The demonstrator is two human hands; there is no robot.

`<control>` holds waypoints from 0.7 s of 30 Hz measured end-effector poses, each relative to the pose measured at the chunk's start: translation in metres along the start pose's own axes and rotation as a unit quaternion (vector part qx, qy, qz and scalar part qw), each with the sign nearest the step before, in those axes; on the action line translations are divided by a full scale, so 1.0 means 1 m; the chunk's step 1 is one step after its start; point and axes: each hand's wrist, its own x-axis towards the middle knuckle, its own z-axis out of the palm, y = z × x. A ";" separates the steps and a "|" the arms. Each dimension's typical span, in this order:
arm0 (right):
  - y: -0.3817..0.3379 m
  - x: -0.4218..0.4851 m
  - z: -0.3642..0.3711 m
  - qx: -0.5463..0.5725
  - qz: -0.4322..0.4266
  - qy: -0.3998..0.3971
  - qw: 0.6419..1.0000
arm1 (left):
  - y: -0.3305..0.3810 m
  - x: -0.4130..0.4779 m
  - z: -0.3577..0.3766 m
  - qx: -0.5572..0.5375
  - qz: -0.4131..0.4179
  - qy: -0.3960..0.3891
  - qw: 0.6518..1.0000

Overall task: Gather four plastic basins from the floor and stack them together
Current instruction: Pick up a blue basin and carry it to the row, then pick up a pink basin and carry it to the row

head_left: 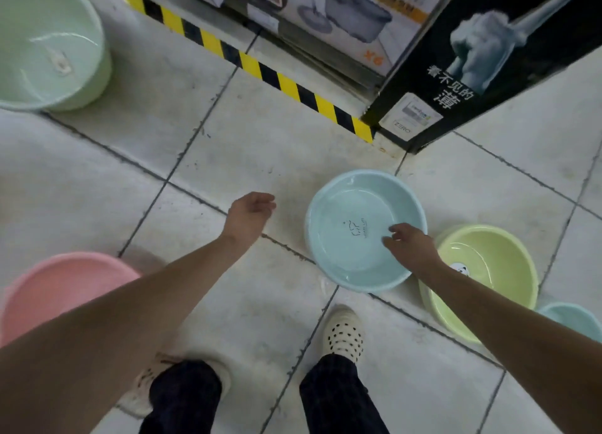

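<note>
Looks like the very start of the gathering: nothing is stacked, and every basin sits on its own on the tiled floor (260, 134). The first target seems to be the light blue basin (342, 254), upright, at roughly 1 o'clock from the person's feet.

The right hand (411, 246) is over that basin's rim on its 4 o'clock side. Its fingers are loosely bent, reaching into the bowl and holding nothing as far as I can see. Honestly can't tell if the fingertips touch the plastic, it's a bit smeared there. The left hand (250, 215) hangs over bare tile at the basin's 9 o'clock, near but apart, fingers slack and empty.

Next move, I'd guess: clamp that rim, lift, and nest it with the yellow-green basin (488, 264) just beside it at 4 o'clock. The pink basin (58, 290) at the view's 8 o'clock and the big mint-green basin (49, 43) at 10 o'clock are well apart, so they'd need a step over.
</note>
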 end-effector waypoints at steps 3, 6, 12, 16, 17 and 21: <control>-0.088 -0.045 0.000 -0.042 -0.103 -0.046 0.993 | 0.027 -0.039 -0.078 -0.046 0.022 0.059 0.997; -0.176 -0.099 0.006 -0.029 -0.151 -0.077 0.985 | 0.035 -0.082 -0.162 -0.059 -0.010 0.128 0.990; -0.315 -0.203 0.051 -0.083 -0.219 -0.113 0.966 | 0.022 -0.178 -0.314 -0.072 -0.075 0.235 0.966; -0.373 -0.259 0.094 -0.151 -0.233 -0.169 0.946 | -0.015 -0.235 -0.382 -0.100 -0.142 0.281 0.944; -0.386 -0.271 0.107 -0.173 -0.239 -0.179 0.939 | -0.027 -0.248 -0.398 -0.114 -0.162 0.292 0.936; -0.424 -0.305 0.157 -0.221 -0.253 -0.196 0.921 | -0.069 -0.284 -0.430 -0.162 -0.229 0.328 0.902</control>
